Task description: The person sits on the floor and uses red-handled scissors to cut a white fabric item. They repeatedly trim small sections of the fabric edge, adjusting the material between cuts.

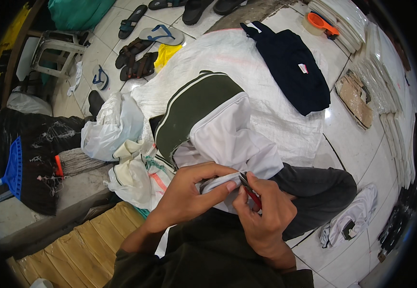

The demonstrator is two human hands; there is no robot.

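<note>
An olive-green and white garment [232, 127] lies across my lap at the centre. My left hand [194, 194] pinches a folded white edge of it between thumb and fingers. My right hand [268, 216] is closed on a small tool with red handles [254, 197], probably thread snips, whose dark metal tip touches the fabric edge beside my left thumb. Part of the tool is hidden by my fingers. My dark-trousered leg [318, 192] is bent under the garment on the right.
A white woven sack [294, 134] spreads beneath, bearing a navy garment [290, 67]. Sandals [136, 65] and white plastic bags [112, 125] lie at upper left, a blue dustpan [11, 177] left. Stacked white bundles [390, 129], an orange tool [316, 24] and another garment [350, 216] lie right.
</note>
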